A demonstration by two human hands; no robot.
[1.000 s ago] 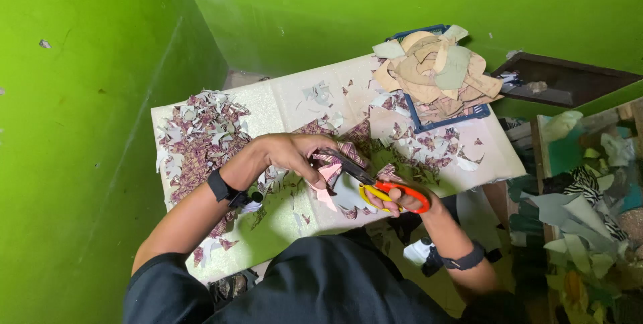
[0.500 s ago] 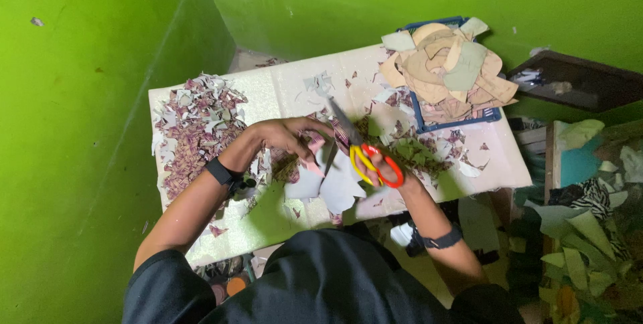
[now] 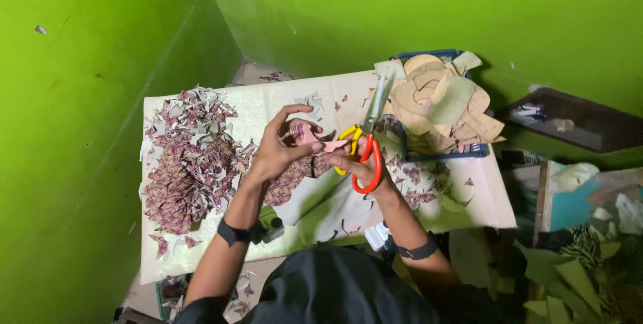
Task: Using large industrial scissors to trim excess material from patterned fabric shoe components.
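Patterned paper piece (image 3: 305,138) pinched in left hand (image 3: 278,153) above tabletop (image 3: 489,197); right hand (image 3: 358,163) fingers looped through scissors (image 3: 367,138), blades apparently apart. Large cut heap (image 3: 191,160) done; more uncut.

**Colours on the cutting table**

Scissors (image 3: 365,146) have yellow and red-orange handles. The held piece (image 3: 315,138) is pink with a maroon weave pattern. The scrap pile (image 3: 187,160) is maroon and white. Walls (image 3: 402,9) are bright green; wristbands (image 3: 231,233) are black.
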